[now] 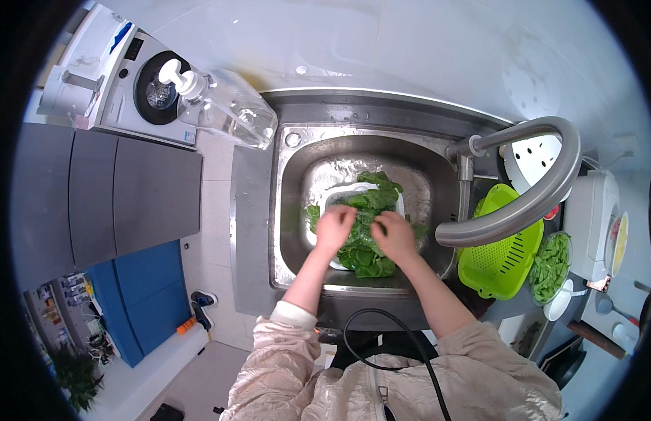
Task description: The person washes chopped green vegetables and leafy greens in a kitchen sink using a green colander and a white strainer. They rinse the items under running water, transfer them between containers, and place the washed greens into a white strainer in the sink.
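A stainless steel sink (pixel 291 252) lies before me with a white plastic basin (pixel 325 202) standing in it. Dark green leafy vegetables (pixel 365 268) fill the basin and spill over its rim, and a few loose leaves lie in the sink beside it. My left hand (pixel 335 227) is over the left part of the greens, its fingers bent inward. Opposite it, my right hand (pixel 396 237) reaches into the leaves with curled fingers. Its fingertips are partly hidden, and whether either hand grips a leaf is unclear.
A curved steel faucet (pixel 494 231) arches over the sink's right side. Beyond it sit a green colander (pixel 475 268), a bowl of cut greens (pixel 550 268) and a small white bowl (pixel 558 305). A clear pump bottle (pixel 228 113) stands at the back left corner. A black cable (pixel 409 337) loops before my jacket.
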Demonstrator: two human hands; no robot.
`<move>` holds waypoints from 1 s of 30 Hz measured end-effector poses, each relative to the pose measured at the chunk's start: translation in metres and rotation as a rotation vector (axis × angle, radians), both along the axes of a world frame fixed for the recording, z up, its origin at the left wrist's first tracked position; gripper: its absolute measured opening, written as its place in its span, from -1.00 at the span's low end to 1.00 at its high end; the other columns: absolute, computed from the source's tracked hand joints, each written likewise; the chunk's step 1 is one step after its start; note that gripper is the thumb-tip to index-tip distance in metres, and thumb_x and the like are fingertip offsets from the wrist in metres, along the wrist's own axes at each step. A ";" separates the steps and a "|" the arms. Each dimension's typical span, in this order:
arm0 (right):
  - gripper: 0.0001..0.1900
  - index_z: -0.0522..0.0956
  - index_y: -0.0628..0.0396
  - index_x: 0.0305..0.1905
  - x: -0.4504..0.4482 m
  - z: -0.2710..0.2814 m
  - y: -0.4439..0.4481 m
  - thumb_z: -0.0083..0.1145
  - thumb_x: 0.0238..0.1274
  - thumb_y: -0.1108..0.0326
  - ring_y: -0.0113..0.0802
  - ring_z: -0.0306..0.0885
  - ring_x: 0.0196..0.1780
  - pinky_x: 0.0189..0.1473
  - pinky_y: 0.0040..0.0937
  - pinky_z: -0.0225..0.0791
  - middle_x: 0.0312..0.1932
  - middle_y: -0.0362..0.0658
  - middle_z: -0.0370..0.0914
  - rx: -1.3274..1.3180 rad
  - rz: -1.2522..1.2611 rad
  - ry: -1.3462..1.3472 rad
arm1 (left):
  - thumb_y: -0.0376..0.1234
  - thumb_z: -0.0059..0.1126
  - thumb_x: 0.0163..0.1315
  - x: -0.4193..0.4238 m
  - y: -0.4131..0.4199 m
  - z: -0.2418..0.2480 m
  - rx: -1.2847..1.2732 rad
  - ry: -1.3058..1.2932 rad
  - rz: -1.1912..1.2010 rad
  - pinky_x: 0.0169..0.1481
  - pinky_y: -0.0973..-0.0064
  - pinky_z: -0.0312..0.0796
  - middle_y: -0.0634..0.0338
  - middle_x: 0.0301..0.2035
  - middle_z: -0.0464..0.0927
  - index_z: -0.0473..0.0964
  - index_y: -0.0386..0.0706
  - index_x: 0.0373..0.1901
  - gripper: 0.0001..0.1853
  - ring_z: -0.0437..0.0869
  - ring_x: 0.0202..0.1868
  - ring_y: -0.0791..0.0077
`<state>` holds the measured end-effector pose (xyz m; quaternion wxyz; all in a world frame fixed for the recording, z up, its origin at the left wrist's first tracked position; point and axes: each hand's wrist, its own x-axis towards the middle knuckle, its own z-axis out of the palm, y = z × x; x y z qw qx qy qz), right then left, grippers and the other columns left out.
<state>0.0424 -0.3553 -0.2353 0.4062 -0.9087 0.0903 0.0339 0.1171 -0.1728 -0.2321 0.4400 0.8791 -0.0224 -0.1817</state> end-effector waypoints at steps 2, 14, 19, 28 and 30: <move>-0.60 0.58 0.09 0.12 -0.014 -0.001 -0.029 0.19 0.25 0.15 0.19 0.45 0.18 0.24 -0.06 0.33 0.12 0.20 0.51 -0.042 -0.153 0.092 | -0.16 0.16 0.30 0.005 0.021 0.006 0.114 -0.012 0.184 0.07 0.19 0.47 -0.14 -0.10 0.60 0.61 -0.21 -0.15 -0.69 0.63 -0.03 -0.07; -0.64 0.56 0.09 0.03 -0.004 -0.098 -0.052 0.35 0.12 0.30 -0.06 0.47 0.14 0.12 -0.20 0.39 0.06 0.05 0.48 0.273 -0.798 0.359 | 0.07 0.14 0.26 -0.002 0.067 -0.141 0.111 0.452 0.596 0.21 0.20 0.43 0.01 0.06 0.63 0.50 -0.14 0.16 -0.41 0.62 0.10 -0.06; -0.84 0.57 0.11 -0.16 0.014 -0.024 -0.025 0.26 0.15 0.47 -0.10 0.51 -0.01 0.04 -0.29 0.41 -0.16 -0.06 0.45 -0.136 -0.508 -0.320 | -0.24 0.44 0.02 0.002 0.058 -0.154 -0.057 0.487 0.933 0.06 0.38 0.50 0.05 -0.21 0.72 0.61 -0.25 -0.10 -0.58 0.72 -0.12 0.27; -0.39 0.45 0.03 0.28 0.086 0.031 -0.009 0.20 0.24 -0.08 0.10 0.44 0.26 0.23 0.02 0.33 0.23 0.16 0.43 -0.309 -0.224 0.177 | -0.46 0.20 0.08 0.009 0.029 -0.051 -0.016 -0.186 0.746 -0.02 0.32 0.49 -0.01 -0.25 0.61 0.58 -0.30 -0.26 -0.82 0.64 -0.20 0.18; -0.33 0.42 0.06 0.31 0.118 0.009 -0.008 0.22 0.20 -0.10 0.14 0.36 0.35 0.30 0.03 0.29 0.30 0.21 0.38 -0.293 -0.239 0.406 | -0.47 0.14 0.08 0.004 0.018 -0.017 -0.021 -0.353 0.617 -0.01 0.27 0.46 -0.03 -0.25 0.56 0.57 -0.29 -0.30 -0.85 0.61 -0.18 0.08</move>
